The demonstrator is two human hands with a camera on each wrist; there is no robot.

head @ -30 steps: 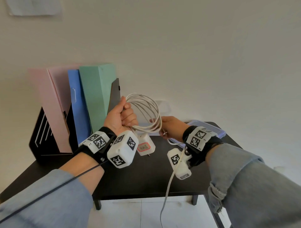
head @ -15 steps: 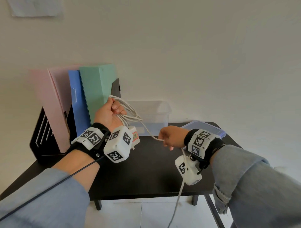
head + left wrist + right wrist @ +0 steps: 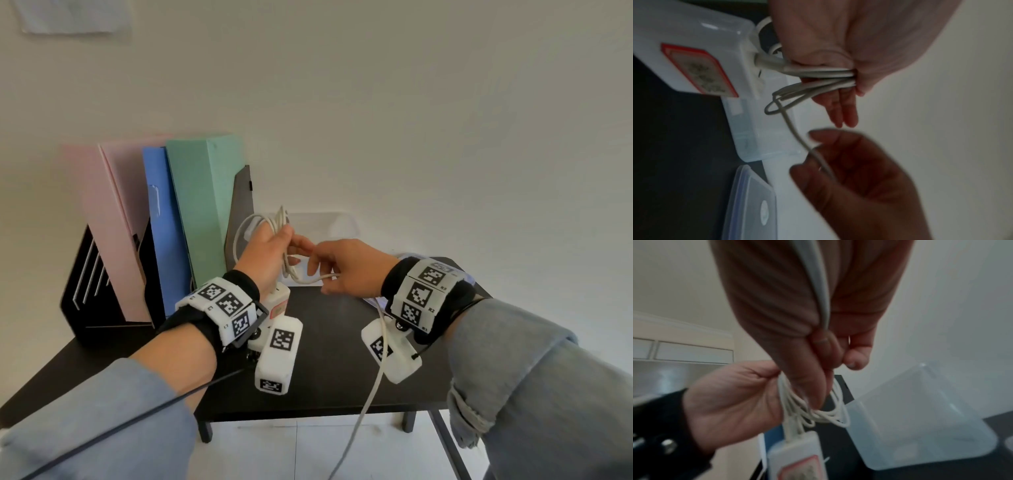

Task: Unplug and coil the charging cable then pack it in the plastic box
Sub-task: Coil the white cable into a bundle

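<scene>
My left hand (image 3: 275, 248) grips a bundle of white charging cable loops (image 3: 255, 222) above the black table (image 3: 329, 377). The white charger brick (image 3: 279, 303) with a red label hangs under that hand. In the left wrist view the loops (image 3: 818, 78) sit pinched in the fingers, next to the brick (image 3: 701, 65). My right hand (image 3: 320, 270) pinches the free strand of the cable right beside the bundle. The rest of the strand (image 3: 370, 394) trails past the wrist and off the table's front. The clear plastic box (image 3: 322, 224) stands open just behind both hands.
The box's clear lid (image 3: 750, 203) lies on the table to the right of the box. A black file rack (image 3: 96, 291) with pink, blue and green folders (image 3: 202, 205) stands at the back left, close to my left hand. A wall rises behind the table.
The hands were apart with a strand stretched between them. Now my right hand has come up and left to the bundle, and my left hand has shifted right, in front of the box.
</scene>
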